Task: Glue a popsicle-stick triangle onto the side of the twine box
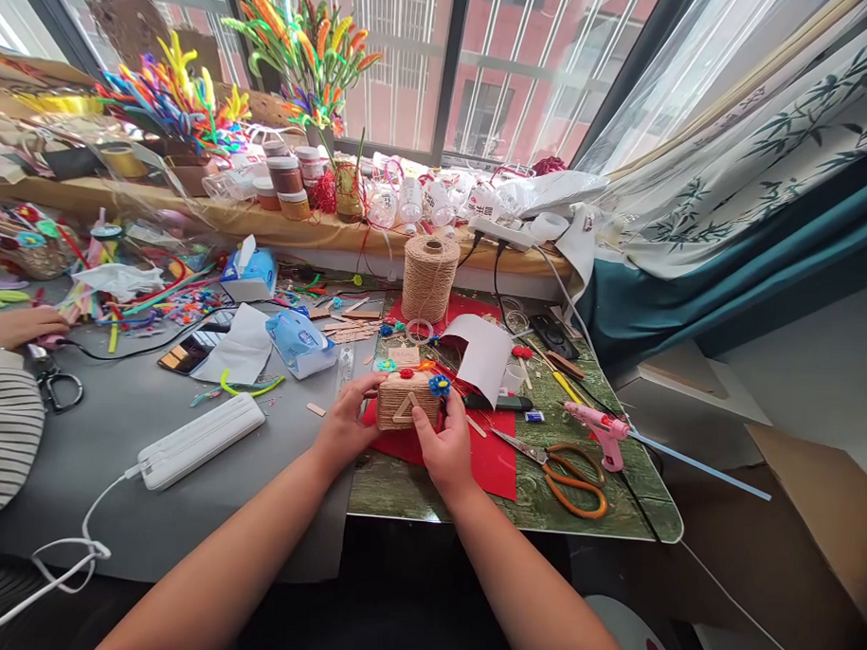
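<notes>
Between my two hands is a small twine-wrapped box, held just above the red sheet. Bright pipe-cleaner flowers sit along its top, among them a blue flower at the right corner. Thin wooden strips form an angle on its front. My left hand is closed around the left side. My right hand grips the right side, its thumb pressed on the front near the strips. The fingers behind the box are partly hidden.
Orange-handled scissors and a pink glue gun lie to the right. A twine spool stands behind. At left are a white power strip, a tissue pack and another person's hand.
</notes>
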`<state>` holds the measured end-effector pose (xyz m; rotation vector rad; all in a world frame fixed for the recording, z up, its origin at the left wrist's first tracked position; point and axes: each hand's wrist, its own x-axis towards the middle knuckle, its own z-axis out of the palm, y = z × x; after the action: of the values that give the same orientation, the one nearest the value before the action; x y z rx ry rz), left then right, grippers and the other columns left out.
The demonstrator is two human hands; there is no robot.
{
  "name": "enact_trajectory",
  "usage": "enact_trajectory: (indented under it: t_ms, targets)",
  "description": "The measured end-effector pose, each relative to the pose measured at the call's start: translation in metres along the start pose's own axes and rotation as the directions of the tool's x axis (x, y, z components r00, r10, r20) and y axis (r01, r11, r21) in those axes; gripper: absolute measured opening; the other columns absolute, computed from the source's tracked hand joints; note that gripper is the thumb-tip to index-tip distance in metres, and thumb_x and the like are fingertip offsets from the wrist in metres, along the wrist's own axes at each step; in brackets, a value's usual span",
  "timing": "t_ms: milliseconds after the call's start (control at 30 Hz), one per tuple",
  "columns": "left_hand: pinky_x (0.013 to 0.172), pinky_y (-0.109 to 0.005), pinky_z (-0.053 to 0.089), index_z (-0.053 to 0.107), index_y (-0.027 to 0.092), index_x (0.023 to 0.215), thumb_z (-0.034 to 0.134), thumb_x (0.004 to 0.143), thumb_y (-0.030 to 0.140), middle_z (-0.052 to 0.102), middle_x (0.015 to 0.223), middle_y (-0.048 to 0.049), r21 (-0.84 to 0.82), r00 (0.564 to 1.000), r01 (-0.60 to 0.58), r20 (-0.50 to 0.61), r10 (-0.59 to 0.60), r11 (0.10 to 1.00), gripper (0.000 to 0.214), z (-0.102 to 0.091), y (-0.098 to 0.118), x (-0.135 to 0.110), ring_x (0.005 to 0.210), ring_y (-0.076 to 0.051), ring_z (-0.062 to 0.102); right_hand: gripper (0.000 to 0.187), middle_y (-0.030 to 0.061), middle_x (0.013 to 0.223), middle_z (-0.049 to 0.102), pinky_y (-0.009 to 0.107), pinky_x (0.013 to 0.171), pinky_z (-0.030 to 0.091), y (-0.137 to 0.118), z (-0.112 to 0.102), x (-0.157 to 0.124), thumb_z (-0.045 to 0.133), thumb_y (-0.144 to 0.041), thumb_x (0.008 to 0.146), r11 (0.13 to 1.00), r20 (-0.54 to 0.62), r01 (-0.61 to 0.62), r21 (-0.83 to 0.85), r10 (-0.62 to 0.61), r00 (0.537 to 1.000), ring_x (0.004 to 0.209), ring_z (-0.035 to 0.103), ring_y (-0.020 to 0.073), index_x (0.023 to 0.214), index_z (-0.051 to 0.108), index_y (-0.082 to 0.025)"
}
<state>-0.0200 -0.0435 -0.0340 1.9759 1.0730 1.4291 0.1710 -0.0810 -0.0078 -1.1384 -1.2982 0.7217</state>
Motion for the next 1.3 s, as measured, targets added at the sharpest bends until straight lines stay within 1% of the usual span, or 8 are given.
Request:
enact_trajectory:
  t_ms: [167,333,600,667,800,867,1133,1300]
  targets:
    - [0.107,-0.051,0.06,0.053,0.033,0.143,0.08,0.084,0.024,0.059,0.146,-0.0101,-0.035,0.999,-0.02,0.033,0.021,0.999,0.066,-0.001,0.0,-0.002,0.137,-0.03,0.059,0.053,0.0123,0.145,0.057,0.05,0.121,0.041,0.009,0.001,0.005,0.07,-0.048,0.094,0.999,-0.064,-0.029,0.016,0.03,0.997,0.137,0.054,0.0284,0.139,0.06,-0.023]
    - [0.107,-0.051,0.06,0.053,0.034,0.144,0.079,0.084,0.019,0.06,0.145,-0.0092,-0.019,0.997,-0.04,0.059,0.041,0.999,0.067,-0.002,0.0,-0.002,0.137,-0.029,0.058,0.055,0.0127,0.141,0.059,0.049,0.118,0.043,0.02,0.002,0.009,0.075,-0.049,0.089,0.995,-0.059,-0.071,0.067,0.075,0.995,0.135,0.056,0.0281,0.136,0.062,-0.022]
    - [0.107,-0.051,0.06,0.052,0.033,0.145,0.08,0.084,0.022,0.059,0.146,-0.0095,-0.013,0.999,-0.023,0.04,0.023,1.0,0.068,-0.001,0.0,-0.002,0.136,-0.029,0.058,0.056,0.0136,0.141,0.06,0.051,0.118,0.044,0.015,0.002,0.007,0.073,-0.049,0.091,0.996,-0.054,-0.054,0.065,0.058,0.997,0.134,0.057,0.0293,0.137,0.059,-0.022]
    - [0.107,-0.051,0.06,0.052,0.033,0.146,0.08,0.084,0.024,0.059,0.145,-0.0096,-0.011,0.999,-0.017,0.036,0.018,1.0,0.069,0.0,0.0,-0.002,0.136,-0.03,0.058,0.064,0.014,0.144,0.058,0.052,0.118,0.045,0.013,0.002,0.003,0.076,-0.049,0.088,0.998,-0.033,-0.034,0.056,0.036,0.999,0.137,0.056,0.0306,0.143,0.055,-0.023]
    - [0.105,-0.05,0.061,0.052,0.034,0.145,0.081,0.084,0.029,0.059,0.145,-0.0099,-0.009,0.999,-0.024,0.034,0.024,1.0,0.067,0.001,-0.001,-0.002,0.135,-0.03,0.059,0.089,0.0139,0.147,0.056,0.055,0.117,0.046,0.012,0.005,-0.003,0.088,-0.046,0.076,1.0,0.001,-0.022,0.021,0.022,1.0,0.143,0.051,0.034,0.152,0.046,-0.025]
    - [0.105,-0.05,0.061,0.053,0.034,0.145,0.08,0.085,0.03,0.06,0.145,-0.0097,0.001,0.999,-0.031,0.024,0.031,1.0,0.066,0.001,-0.001,-0.002,0.134,-0.029,0.06,0.094,0.0139,0.147,0.057,0.056,0.117,0.046,0.012,0.006,-0.004,0.09,-0.045,0.073,1.0,0.0,-0.025,0.016,0.025,1.0,0.142,0.051,0.0349,0.153,0.045,-0.026]
    - [0.104,-0.049,0.061,0.053,0.034,0.145,0.08,0.085,0.027,0.061,0.144,-0.0088,0.001,0.999,-0.041,0.023,0.041,0.999,0.066,0.001,0.002,-0.002,0.134,-0.029,0.059,0.092,0.0147,0.147,0.058,0.056,0.117,0.046,0.013,0.006,-0.003,0.09,-0.043,0.073,0.999,-0.003,-0.03,0.03,0.03,1.0,0.141,0.053,0.0362,0.152,0.047,-0.025]
    - [0.104,-0.049,0.061,0.053,0.035,0.144,0.082,0.083,0.028,0.06,0.146,-0.0085,0.005,0.999,-0.037,0.031,0.037,0.999,0.068,-0.001,0.003,-0.001,0.134,-0.029,0.06,0.084,0.013,0.15,0.055,0.055,0.117,0.047,0.016,0.004,-0.003,0.082,-0.043,0.082,0.999,0.02,-0.02,0.04,0.019,1.0,0.142,0.052,0.0334,0.155,0.044,-0.026]
